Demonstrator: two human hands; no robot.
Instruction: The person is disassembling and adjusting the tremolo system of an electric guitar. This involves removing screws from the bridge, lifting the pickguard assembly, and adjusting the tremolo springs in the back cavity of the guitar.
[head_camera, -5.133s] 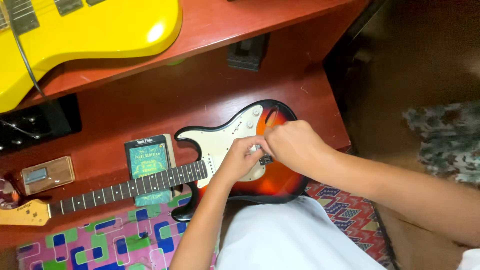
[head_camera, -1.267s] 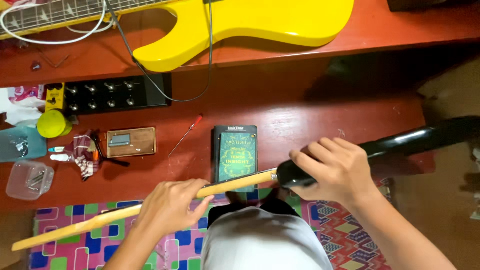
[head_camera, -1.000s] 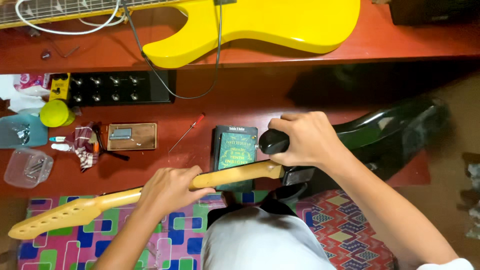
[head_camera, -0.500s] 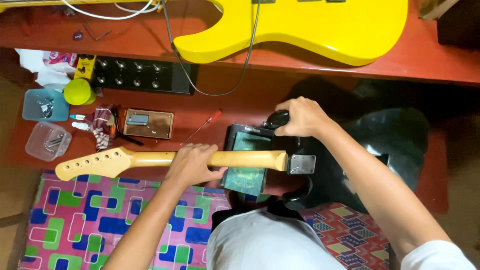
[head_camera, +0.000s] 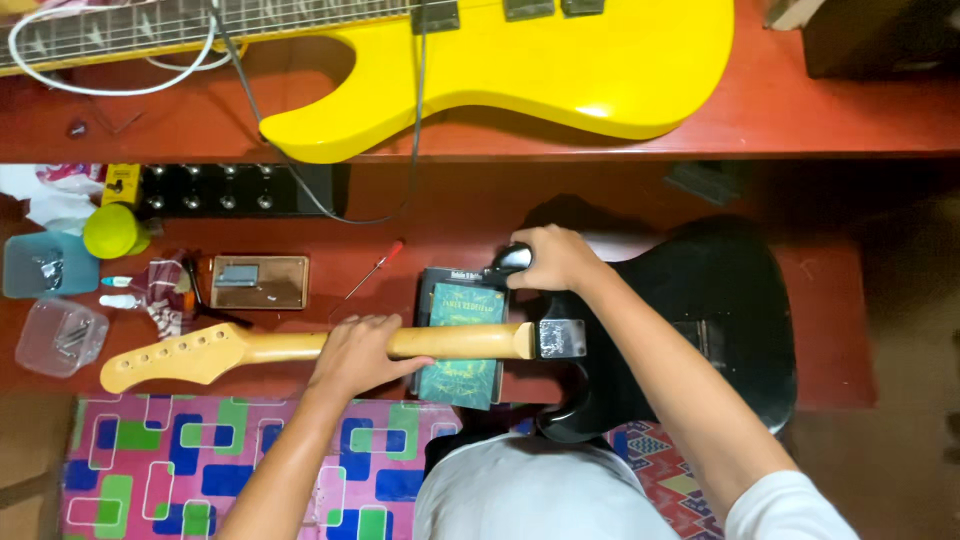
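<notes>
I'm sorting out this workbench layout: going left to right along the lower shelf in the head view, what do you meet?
Clear plastic tub of screws → pale wooden guitar headstock → left hand gripping the neck → dark green book → metal neck plate → black guitar body, face down.

Dark green rectangular box with black top edge (head_camera: 460, 340) just right of left hand (head_camera: 360, 352), under guitar neck, below right hand (head_camera: 552, 258), crumpled printed wrapper (head_camera: 160, 290) well left of left hand.
</notes>
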